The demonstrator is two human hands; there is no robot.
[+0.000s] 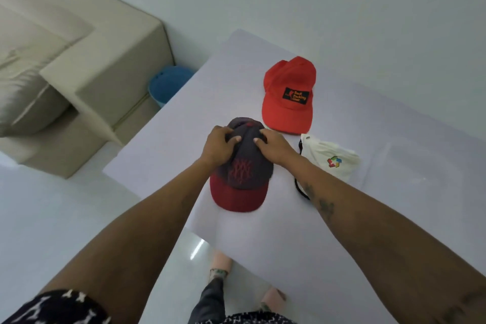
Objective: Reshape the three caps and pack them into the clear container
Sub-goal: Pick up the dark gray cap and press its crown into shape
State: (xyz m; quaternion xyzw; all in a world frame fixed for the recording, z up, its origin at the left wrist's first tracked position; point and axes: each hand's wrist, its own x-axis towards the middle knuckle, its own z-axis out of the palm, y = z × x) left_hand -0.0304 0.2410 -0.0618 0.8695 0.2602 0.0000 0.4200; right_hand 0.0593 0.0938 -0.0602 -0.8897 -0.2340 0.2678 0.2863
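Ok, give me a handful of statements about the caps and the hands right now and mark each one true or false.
1. Both hands, left hand and right hand, are on the grey cap with the maroon brim. True.
2. The red cap is in the person's grip. False: it lies untouched on the white table.
3. The white cap lies to the right of the grey one. True.
4. The red cap carries no label. False: it has a black patch with orange lettering.
5. A cap is already in the clear container. False: all three lie on the table.
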